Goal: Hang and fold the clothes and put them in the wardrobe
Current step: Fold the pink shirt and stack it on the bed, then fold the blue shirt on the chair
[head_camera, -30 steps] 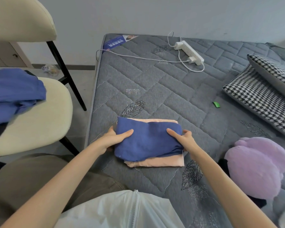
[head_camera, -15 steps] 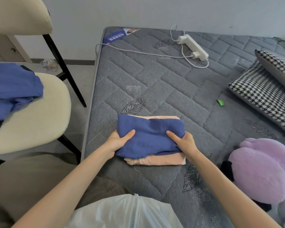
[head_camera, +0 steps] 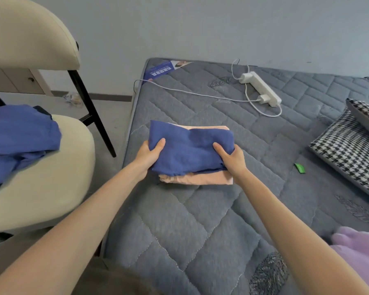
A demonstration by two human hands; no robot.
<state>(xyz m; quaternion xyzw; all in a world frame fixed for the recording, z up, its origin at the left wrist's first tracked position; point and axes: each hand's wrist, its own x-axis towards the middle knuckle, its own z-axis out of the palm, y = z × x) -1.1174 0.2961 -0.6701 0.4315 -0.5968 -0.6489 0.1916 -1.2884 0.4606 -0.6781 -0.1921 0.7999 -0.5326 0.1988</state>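
Clothes in a folded stack are gripped at both ends: our left hand [head_camera: 149, 154] and right hand [head_camera: 233, 161] press thumbs onto the blue piece [head_camera: 190, 149], fingers likely under the peach one [head_camera: 197, 179], so it lifts whole near the mattress [head_camera: 200, 231] left edge.

Bare quilted bed [head_camera: 190, 220] lies open on the near side of the folded stack [head_camera: 190, 150]; chair [head_camera: 41, 188] blocks the left, houndstooth pillows [head_camera: 345, 150] the right (power strip [head_camera: 262, 89] and cable [head_camera: 200, 96] cross the far end).
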